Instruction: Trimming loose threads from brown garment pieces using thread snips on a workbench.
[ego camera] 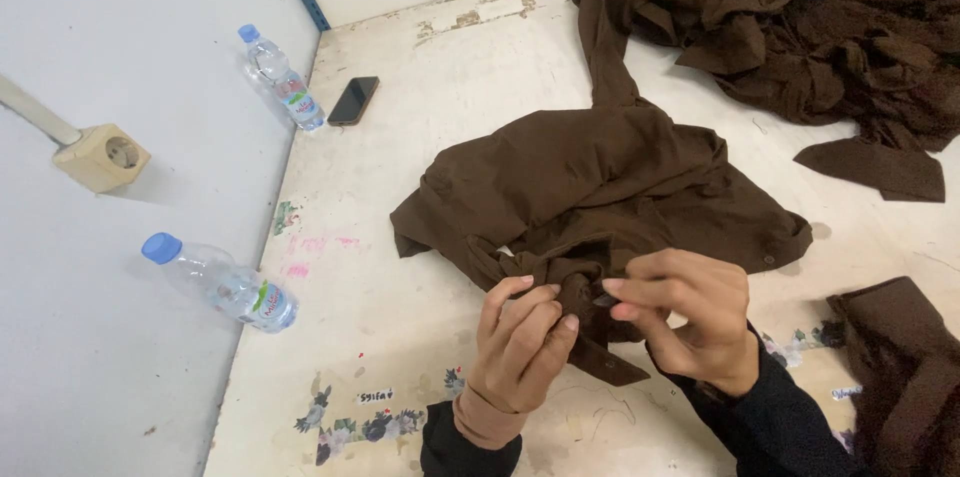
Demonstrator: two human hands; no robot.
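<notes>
a: while both hands pinch one fold of a brown shirt [600, 187] on the worn white table [400, 267], where's the grip?

b: left hand [520, 342] and right hand [690, 312] are clamped on the cloth at the near edge. best to keep the fold taut, fingertips close together, clear of the brown pile [800, 27].

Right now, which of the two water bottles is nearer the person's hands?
The lower water bottle, lying left of the left hand. The other bottle lies farther up, beside the black phone.
</notes>
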